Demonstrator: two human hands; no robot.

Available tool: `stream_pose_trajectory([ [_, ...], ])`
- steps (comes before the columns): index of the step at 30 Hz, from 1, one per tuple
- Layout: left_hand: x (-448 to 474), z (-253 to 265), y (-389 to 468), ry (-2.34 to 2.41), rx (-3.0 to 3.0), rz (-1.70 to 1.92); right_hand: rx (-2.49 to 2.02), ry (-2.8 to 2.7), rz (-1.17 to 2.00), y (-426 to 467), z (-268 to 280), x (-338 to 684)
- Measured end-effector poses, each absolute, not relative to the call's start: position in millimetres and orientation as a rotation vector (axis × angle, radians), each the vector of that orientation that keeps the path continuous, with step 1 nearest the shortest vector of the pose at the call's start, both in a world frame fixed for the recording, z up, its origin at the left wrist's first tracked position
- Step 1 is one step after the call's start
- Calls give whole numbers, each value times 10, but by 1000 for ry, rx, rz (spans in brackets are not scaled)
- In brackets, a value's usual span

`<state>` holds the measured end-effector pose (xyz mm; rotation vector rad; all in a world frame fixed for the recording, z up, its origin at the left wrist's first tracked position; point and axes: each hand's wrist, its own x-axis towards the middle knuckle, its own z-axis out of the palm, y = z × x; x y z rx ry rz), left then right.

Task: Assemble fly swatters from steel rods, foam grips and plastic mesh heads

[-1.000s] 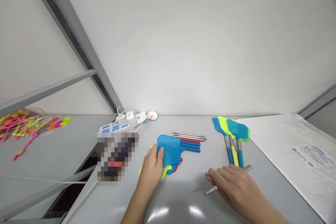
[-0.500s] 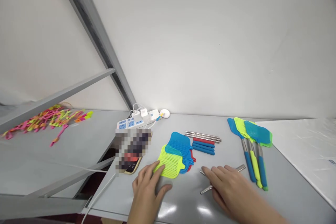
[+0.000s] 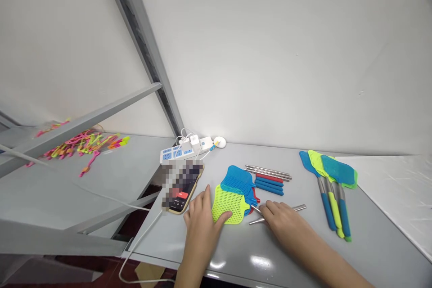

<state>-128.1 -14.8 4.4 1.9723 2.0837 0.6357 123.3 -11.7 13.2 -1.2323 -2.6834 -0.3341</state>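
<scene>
The left hand (image 3: 201, 213) lay flat and open on the bench (image 3: 303, 252), its thumb and fingertips touching the near edge of a yellow-green swatter head (image 3: 229, 204) without clasping it. That head topped a small stack; beneath it showed at least two blue swatter heads (image 3: 238, 180) and a sliver of a red one (image 3: 257, 198), though the exact count in the stack could not be told. The right hand (image 3: 281, 221) rested just beside the stack, fingers loosely curled over two metal rods (image 3: 299, 208) lying crossed on the bench; whether it gripped them could not be told.

Behind the stack lay a short row of handle sleeves (image 3: 269, 183): one red and about three blue, with two or three more metal rods (image 3: 268, 171) just beyond them. Off to the right, well apart, three finished swatters (image 3: 332, 189) lay side by side, two with blue heads and one yellow-green. To the left of the hand lay one phone (image 3: 182, 186), near one power strip (image 3: 184, 149) by the wall. A heap of pink and yellow pieces (image 3: 81, 144) sat on the neighbouring surface, too many to count.
</scene>
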Motion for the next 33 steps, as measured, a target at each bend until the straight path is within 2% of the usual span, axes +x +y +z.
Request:
stream_pose_trajectory([
  [12, -1338, 5, -108, 2012, 1891, 703, -1156, -2736, -345, -32, 232, 1147],
  [16, -1377, 76, -77, 1859, 1552, 972, -1096, -2747, -345, -48, 267, 1132],
  [19, -1336, 156, -114, 1506, 1102, 1205, -1047, -2715, -344, -85, 311, 1093],
  [22, -1263, 217, -177, 1198, 789, 1244, -1018, -2674, -351, -110, 364, 1064],
  [33, -1238, 504, -199, 1102, 643, 1321, -1067, -2600, -317, -163, 630, 1175],
])
